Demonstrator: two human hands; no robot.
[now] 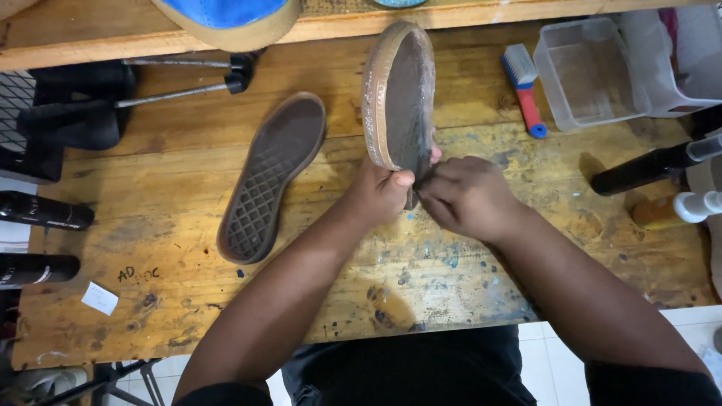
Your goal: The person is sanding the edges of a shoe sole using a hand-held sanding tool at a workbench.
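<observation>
My left hand grips the near end of a shoe that stands tilted on its edge, its dark worn sole with a tan rim facing me. My right hand is closed against the same end of the shoe, fingers pinching at the sole's edge beside my left thumb. A separate dark rubber sole with a diamond tread lies flat on the wooden workbench, left of my hands.
A blue-and-red brush and a clear plastic tub sit at the back right. Dark bottles lie at the right and left edges. A blue shoe rests on the shelf above. Metal shoe stands are back left.
</observation>
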